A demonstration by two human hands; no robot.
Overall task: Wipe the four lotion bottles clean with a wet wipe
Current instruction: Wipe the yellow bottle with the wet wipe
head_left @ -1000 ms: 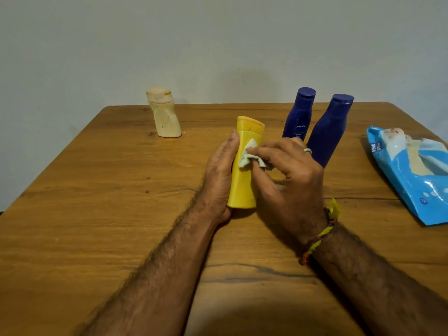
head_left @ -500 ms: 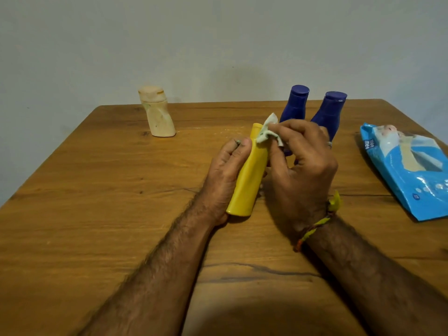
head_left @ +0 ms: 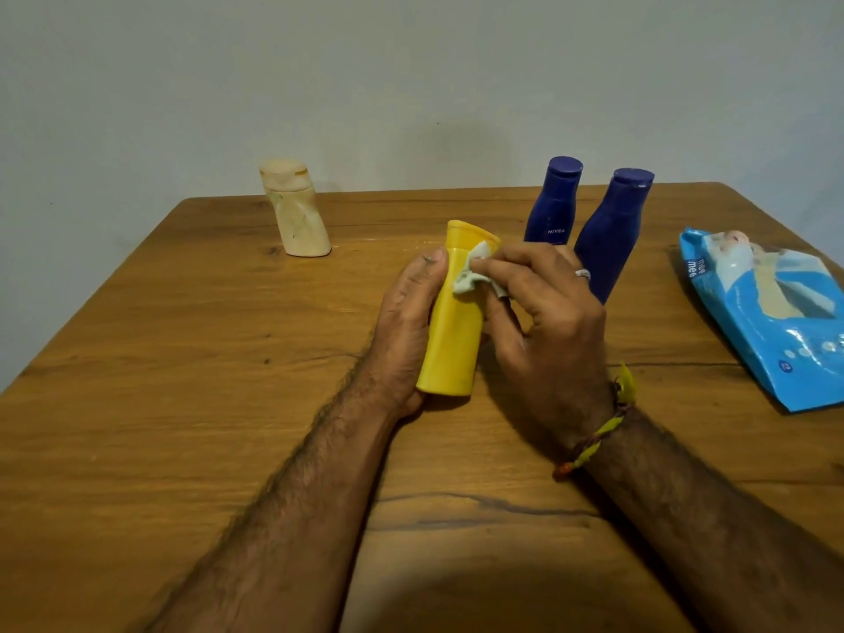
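Brown wooden table (head_left: 182,358) under plain grey wall | blue plastic wipes pack (head_left: 772,322) lying flat right of yellow plastic bottle (head_left: 454,326), likely for easy reach | two dark blue plastic bottles (head_left: 607,235) behind it, cream twisted bottle (head_left: 297,212) far-left of it | left hand (head_left: 406,326) wrapped round yellow bottle, steadying it tilted | right hand (head_left: 552,322) pinching crumpled white wet wipe (head_left: 472,276) against its upper face.

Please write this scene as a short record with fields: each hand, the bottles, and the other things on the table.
left hand: grips yellow bottle
right hand: presses wet wipe on yellow bottle
blue bottles: two, upright, behind right hand
cream bottle: upright, far left
wipes pack: flat, right side
table: wooden
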